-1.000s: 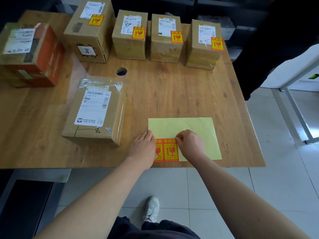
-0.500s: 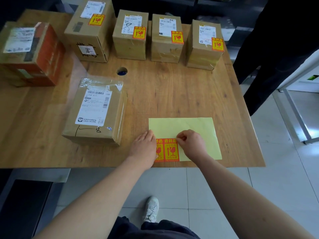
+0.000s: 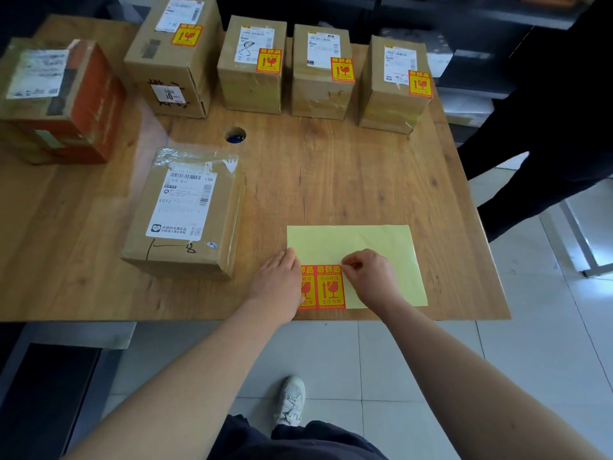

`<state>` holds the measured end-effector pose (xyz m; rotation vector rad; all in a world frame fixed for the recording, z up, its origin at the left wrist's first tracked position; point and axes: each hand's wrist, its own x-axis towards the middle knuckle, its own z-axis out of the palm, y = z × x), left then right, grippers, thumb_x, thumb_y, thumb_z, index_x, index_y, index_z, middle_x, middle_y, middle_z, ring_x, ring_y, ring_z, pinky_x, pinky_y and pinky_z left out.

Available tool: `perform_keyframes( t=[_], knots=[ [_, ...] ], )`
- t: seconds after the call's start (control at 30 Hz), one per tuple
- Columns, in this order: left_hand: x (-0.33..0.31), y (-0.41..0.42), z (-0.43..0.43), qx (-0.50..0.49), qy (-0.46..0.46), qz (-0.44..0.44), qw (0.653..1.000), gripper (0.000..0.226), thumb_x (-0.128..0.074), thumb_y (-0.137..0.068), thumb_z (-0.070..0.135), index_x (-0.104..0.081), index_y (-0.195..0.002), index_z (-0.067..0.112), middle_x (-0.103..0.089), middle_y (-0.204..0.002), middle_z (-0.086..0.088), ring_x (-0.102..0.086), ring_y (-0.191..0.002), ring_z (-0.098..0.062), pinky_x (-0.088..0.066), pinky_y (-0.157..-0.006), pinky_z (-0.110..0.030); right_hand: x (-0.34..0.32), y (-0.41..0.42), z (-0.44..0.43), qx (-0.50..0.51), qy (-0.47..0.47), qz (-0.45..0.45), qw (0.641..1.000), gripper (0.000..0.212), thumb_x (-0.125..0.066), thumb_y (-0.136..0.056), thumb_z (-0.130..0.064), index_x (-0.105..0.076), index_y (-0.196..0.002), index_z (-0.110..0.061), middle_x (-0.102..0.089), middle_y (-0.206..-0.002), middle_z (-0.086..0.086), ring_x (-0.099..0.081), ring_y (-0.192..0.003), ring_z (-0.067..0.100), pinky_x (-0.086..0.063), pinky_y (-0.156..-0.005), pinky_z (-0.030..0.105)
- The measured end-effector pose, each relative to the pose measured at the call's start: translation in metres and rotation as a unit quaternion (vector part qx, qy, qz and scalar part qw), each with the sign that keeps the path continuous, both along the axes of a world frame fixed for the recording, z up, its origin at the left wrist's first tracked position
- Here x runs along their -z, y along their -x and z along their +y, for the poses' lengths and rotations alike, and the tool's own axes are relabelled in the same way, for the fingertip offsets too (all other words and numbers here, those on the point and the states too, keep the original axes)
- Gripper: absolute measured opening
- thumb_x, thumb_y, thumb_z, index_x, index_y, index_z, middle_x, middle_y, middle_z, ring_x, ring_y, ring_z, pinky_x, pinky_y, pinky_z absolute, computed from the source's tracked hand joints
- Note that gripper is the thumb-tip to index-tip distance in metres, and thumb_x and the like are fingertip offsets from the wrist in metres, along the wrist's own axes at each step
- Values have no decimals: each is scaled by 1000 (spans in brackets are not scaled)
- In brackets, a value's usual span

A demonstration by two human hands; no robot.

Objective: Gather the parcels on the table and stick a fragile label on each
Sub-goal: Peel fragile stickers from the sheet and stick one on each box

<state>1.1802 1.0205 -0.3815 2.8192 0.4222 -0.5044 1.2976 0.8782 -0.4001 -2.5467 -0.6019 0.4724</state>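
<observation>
Left hand (image 3: 278, 287) flat, pinning backing sheet (image 3: 365, 240); right hand (image 3: 371, 280) pinches fragile label (image 3: 328, 288) far corner (peel slow, low).

Four labelled parcels (image 3: 320, 91) stand in a far row. Two bare parcels (image 3: 185, 214) lie left. The yellow sheet (image 3: 365, 244), flat in front, carries two red labels (image 3: 329, 287).

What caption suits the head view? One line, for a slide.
Left hand presses the backing sheet while the right hand pinches a fragile label at its corner.
</observation>
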Motion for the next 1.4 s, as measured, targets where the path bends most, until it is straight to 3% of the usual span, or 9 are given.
perform_keyframes(
  t=[0.13,0.43,0.7,0.87,1.03,1.4],
  knots=[
    [0,0,0,-2,3,1,1000,76,-53,-94,38,-13,-150,8,-4,-159,-10,-8,-146,-25,-13,-117,-37,-4,0,3,-4,21,1,1000,17,-61,-90,-25,-72,-99,-15,-68,-101,-1,-62,-88,17,-49,-72,28],
    [1,0,1,10,-7,9,1000,76,-52,-94,39,-12,-150,7,-4,-159,-12,-8,-146,-26,-13,-119,-38,-6,2,14,-43,107,-39,993,23,-45,-97,-24,-65,-99,-14,-63,-101,3,-61,-84,22,-46,-66,30],
    [0,0,1,7,-1,8,1000,75,-50,-95,37,-10,-150,7,-2,-159,-12,-6,-146,-26,-13,-119,-38,-3,0,3,13,12,25,1000,17,-50,-96,-24,-63,-100,-15,-63,-95,-3,-55,-80,14,-40,-66,25],
    [1,0,0,2,-2,8,1000,76,-51,-95,37,-10,-151,8,-2,-159,-12,-6,-146,-25,-13,-119,-37,-2,1,6,7,29,22,999,13,-59,-91,-27,-67,-94,-17,-64,-92,-4,-58,-80,13,-46,-66,27],
    [1,1,0,1,-2,5,1000,75,-52,-94,37,-11,-151,11,-3,-159,-11,-6,-146,-26,-12,-118,-38,-4,2,8,-9,59,13,998,16,-52,-94,-27,-64,-96,-16,-62,-96,-2,-58,-81,17,-45,-65,29],
    [1,2,0,20,-26,30,999,71,-47,-96,38,-7,-152,17,2,-159,-11,-2,-146,-27,-9,-117,-39,-22,6,-26,-41,-42,116,991,14,-59,-92,-25,-65,-94,-13,-65,-93,-1,-60,-87,15,-49,-76,26]
  ],
)
